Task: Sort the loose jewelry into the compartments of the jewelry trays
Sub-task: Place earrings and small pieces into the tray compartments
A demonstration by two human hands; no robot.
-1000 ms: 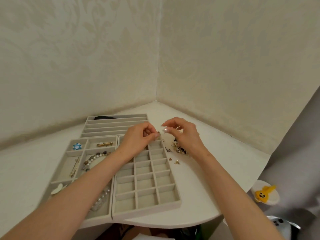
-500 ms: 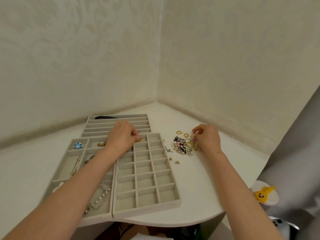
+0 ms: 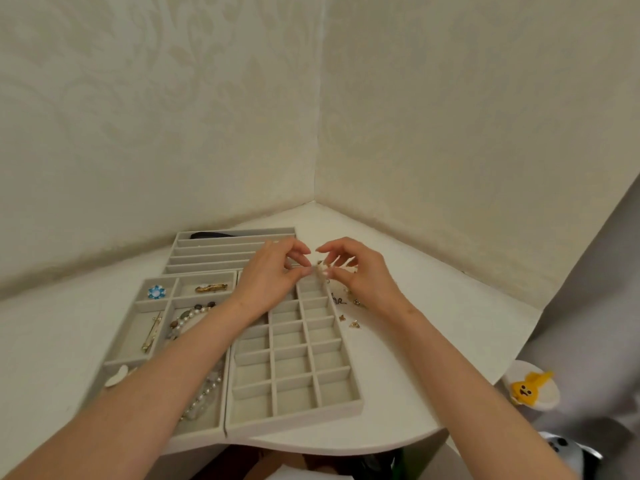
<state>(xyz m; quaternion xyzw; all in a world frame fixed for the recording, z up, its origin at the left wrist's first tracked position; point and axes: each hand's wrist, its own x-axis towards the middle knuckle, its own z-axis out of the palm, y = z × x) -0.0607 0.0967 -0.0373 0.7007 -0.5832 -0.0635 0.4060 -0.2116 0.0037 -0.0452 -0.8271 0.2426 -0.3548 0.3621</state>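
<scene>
As left hand [image 3: 270,280] and right hand [image 3: 363,275] meet over the gridded tray [image 3: 341,405], both grips pinch one small piece [image 3: 320,270]; likely untangling it.

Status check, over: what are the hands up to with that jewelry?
Left hand and right hand both pinch a small piece, too tiny to identify. Held over far right corner of grid tray. Loose jewelry lies beside it; nothing blocking.

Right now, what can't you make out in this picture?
Head view only.
Small piece pinched by left hand and right hand: too small, blurred.
Loose jewelry pile: mostly behind the right hand.
Pearl necklace: middle under the left forearm.
Black item in far tray: hidden by its wall.
</scene>
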